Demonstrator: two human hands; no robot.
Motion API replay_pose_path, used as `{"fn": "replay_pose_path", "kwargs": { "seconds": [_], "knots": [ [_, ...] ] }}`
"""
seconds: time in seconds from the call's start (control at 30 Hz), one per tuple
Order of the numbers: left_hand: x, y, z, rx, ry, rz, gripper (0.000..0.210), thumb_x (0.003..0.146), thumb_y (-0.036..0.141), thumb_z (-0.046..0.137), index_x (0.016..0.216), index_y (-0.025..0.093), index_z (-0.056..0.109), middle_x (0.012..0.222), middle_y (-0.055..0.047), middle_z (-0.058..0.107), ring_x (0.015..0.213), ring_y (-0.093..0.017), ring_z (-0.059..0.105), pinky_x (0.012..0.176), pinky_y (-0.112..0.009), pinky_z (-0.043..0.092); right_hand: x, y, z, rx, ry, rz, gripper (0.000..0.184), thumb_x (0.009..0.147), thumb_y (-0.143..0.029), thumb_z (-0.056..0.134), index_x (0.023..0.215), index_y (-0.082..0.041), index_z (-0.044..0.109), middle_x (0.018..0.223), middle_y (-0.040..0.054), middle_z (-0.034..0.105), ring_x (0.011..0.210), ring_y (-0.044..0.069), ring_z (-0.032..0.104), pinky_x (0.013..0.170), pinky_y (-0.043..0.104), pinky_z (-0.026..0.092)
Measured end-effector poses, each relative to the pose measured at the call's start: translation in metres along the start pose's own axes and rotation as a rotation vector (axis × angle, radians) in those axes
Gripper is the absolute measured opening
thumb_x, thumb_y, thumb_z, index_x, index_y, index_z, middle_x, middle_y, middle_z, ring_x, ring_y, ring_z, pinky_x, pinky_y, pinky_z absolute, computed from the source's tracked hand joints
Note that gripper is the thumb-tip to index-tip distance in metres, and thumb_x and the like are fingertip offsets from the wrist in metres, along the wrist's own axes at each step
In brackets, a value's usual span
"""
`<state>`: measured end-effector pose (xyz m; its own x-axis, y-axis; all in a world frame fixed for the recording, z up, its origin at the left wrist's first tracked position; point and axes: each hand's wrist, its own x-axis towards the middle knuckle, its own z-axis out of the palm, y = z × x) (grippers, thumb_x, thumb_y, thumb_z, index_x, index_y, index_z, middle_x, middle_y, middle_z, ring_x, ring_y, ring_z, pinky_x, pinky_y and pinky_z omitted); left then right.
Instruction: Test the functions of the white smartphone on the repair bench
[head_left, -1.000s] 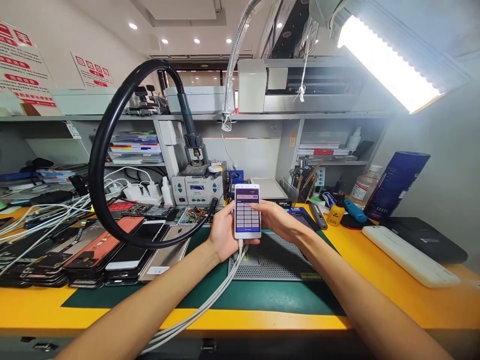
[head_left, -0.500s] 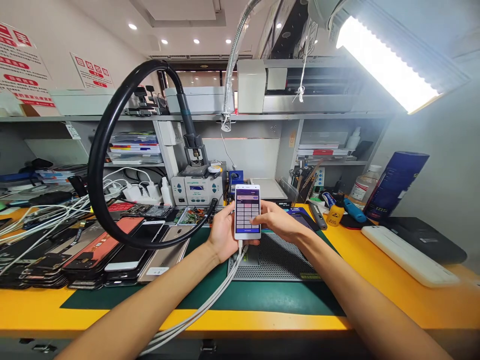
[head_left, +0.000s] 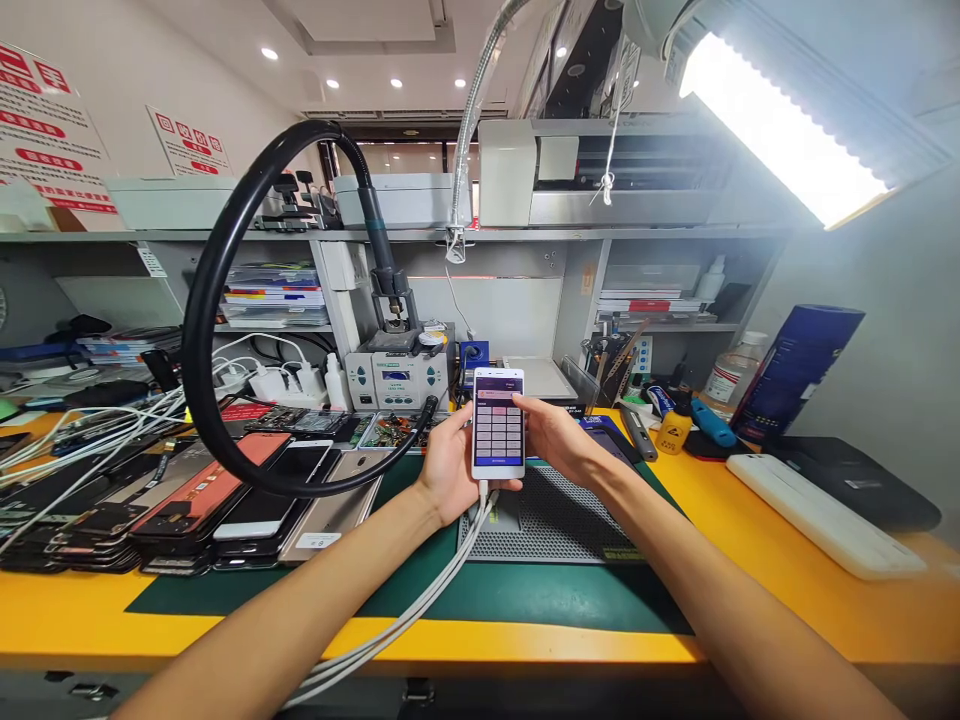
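Phone (head_left: 499, 425) rises above the left part of the perforated plate (head_left: 559, 530), clasped in your left hand (head_left: 448, 463); your right hand (head_left: 559, 435) curls above that plate, thumb at the screen (head_left: 498, 440), grip unclear.

We find the text on the screen (head_left: 498, 431) of the white phone (head_left: 499, 473) too small to read. The phone hides most of the left hand's (head_left: 447, 468) fingers, and we cannot tell whether the right hand's (head_left: 561, 442) thumb touches it. The bottom edge cuts off the white cables (head_left: 431, 597); the left, a red-and-white poster (head_left: 45, 125).
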<state>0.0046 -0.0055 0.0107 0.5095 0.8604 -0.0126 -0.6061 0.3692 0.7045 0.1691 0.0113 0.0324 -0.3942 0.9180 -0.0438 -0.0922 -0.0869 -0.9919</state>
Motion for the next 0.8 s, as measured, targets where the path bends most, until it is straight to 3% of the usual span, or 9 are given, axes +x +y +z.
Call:
{"fn": "replay_pose_path", "kwargs": {
  "seconds": [0.57, 0.8],
  "knots": [
    [0.0008, -0.0007, -0.0017, 0.016, 0.015, -0.001, 0.05, 0.101, 0.048, 0.04, 0.107, 0.009, 0.071, 0.093, -0.016, 0.073, 0.073, -0.029, 0.071, 0.056, -0.049, 0.063, 0.0005, 0.0007, 0.0024, 0.007, 0.023, -0.007, 0.045, 0.101, -0.048, 0.04, 0.115, -0.018, 0.07, 0.099, 0.0092, 0.077, 0.086, 0.024, 0.065, 0.085, 0.039, 0.049],
    [0.001, -0.0001, -0.0015, 0.03, 0.011, -0.003, 0.052, 0.101, 0.049, 0.038, 0.108, 0.009, 0.071, 0.092, -0.017, 0.073, 0.071, -0.029, 0.071, 0.056, -0.049, 0.063, -0.0029, -0.0039, 0.0063, 0.005, 0.038, -0.004, 0.047, 0.103, -0.048, 0.034, 0.12, -0.019, 0.066, 0.116, 0.0099, 0.074, 0.092, 0.025, 0.066, 0.085, 0.039, 0.048]
  ]
}}
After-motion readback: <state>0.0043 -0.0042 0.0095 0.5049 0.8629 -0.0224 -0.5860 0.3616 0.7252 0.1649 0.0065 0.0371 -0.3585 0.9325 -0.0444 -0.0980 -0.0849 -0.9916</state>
